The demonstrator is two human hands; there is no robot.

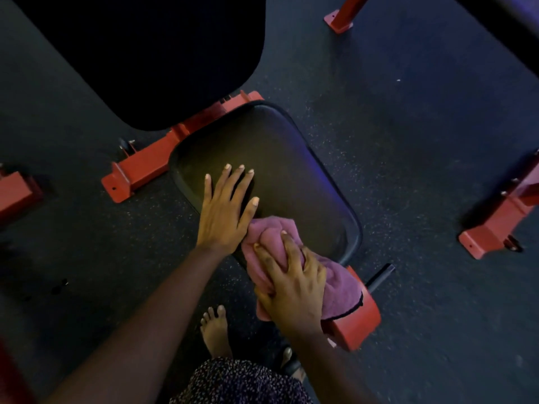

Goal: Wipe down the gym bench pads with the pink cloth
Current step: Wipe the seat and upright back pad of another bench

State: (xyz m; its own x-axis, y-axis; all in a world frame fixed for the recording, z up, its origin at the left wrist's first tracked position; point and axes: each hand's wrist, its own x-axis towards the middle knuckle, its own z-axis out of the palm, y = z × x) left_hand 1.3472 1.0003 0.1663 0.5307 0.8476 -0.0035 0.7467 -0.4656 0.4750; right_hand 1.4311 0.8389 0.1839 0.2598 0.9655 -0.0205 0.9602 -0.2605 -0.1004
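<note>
Grip of the right hand (294, 287) is curled round the bunched pink cloth (339, 290) at the near edge of the bench's seat pad (291, 176), the left hand (224, 214) lying flat with fingers spread beside it; we judge seat wiping in hand, next needing a pressed stroke toward the far edge.

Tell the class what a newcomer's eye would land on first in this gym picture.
The pink cloth, bunched at the near edge of the black seat pad and gripped by the right hand. Beside it the left hand lies flat on the pad. The red frame stands out beneath.
</note>
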